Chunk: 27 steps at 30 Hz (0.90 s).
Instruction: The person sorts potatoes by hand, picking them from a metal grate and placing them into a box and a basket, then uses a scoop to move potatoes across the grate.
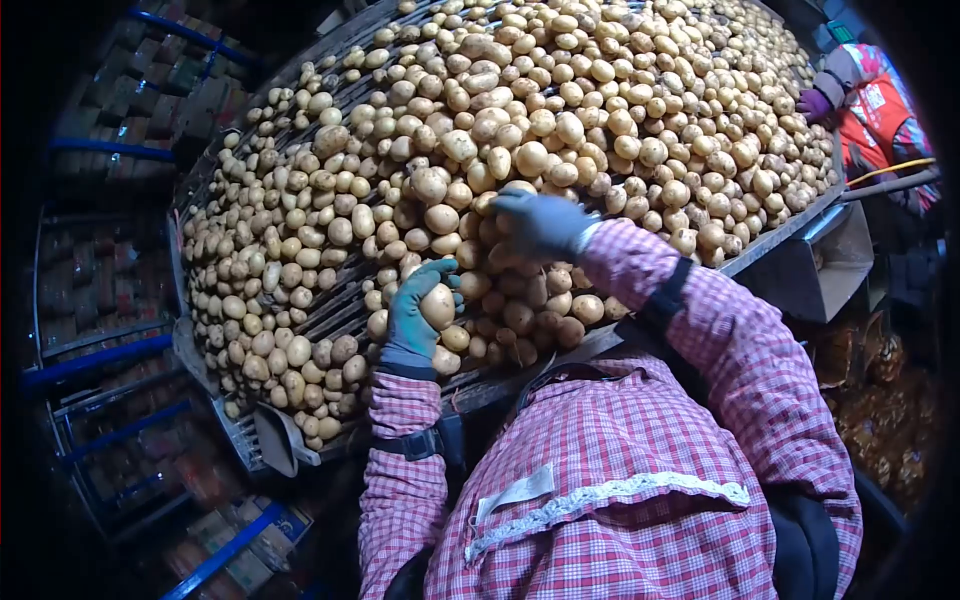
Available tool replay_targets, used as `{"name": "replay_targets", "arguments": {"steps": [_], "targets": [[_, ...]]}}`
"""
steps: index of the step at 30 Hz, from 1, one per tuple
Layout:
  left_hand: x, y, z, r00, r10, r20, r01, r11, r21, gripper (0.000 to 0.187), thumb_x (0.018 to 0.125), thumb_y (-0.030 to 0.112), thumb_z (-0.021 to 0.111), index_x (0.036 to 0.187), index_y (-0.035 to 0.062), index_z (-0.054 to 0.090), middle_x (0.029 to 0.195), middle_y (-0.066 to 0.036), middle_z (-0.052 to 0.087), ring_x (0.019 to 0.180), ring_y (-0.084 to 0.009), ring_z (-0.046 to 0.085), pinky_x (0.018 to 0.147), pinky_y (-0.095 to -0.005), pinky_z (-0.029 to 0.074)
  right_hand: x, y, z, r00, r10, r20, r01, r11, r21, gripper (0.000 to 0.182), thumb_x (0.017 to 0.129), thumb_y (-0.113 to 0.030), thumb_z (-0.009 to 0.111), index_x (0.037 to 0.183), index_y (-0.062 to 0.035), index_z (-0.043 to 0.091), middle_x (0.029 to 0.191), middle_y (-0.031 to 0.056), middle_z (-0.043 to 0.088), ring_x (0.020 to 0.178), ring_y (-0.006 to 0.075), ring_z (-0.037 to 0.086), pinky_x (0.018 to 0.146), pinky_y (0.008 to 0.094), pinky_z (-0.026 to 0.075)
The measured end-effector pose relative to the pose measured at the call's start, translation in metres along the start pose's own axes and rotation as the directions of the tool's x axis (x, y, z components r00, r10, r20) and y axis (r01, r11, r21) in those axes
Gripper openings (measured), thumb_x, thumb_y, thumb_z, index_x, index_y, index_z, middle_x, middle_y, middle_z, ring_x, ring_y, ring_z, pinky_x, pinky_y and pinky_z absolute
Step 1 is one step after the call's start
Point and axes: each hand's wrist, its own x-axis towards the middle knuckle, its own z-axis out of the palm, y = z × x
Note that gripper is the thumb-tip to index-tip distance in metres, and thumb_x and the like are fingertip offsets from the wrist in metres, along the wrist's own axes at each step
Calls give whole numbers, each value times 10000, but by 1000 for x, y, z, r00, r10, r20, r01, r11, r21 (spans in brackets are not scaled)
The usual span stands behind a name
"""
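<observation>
My left hand (418,308), in a green and grey glove, is at the near part of the potato heap with its fingers wrapped round a pale potato (437,307). Farther right, my right hand (543,222), in a blue-grey glove, is over the potatoes (460,146) and smeared by motion. Its fingertips are near a potato at the middle of the heap; whether they hold anything is hidden. Many loose potatoes surround both hands on a slatted table (345,300).
A co-worker's purple-gloved hand (815,104) rests at the table's far right edge. Below it stands an open box (822,262). A metal chute (277,440) hangs at the near left corner. Blue-barred racks (110,366) with stacked boxes stand at the left.
</observation>
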Motion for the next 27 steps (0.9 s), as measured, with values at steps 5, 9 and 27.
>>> {"name": "replay_targets", "arguments": {"steps": [5,9,27], "targets": [[11,-14,33,990,-144,-11,133,940,-313,315,934,268,620,1134,26,647,892,-75,653,680,-179,608,582,-281,532,-2,-3,-12,996,67,55,-72,993,97,640,687,-420,785,1254,-165,633,1146,157,657,1069,349,642,918,430,521],[10,-14,73,983,-133,129,176,888,-424,358,994,326,520,1192,37,591,958,-87,650,677,-181,598,560,-288,525,-33,46,-20,995,89,34,-82,615,784,444,834,-299,731,1192,-44,677,1125,81,691,1045,155,614,940,314,501],[38,-213,534,396,-676,621,340,736,585,370,984,301,590,1301,110,582,1161,-81,641,1074,-231,629,907,-414,556,-531,224,-100,455,863,-221,419,12,908,433,965,-269,556,1332,-39,557,1091,133,678,650,213,688,544,330,600]]}}
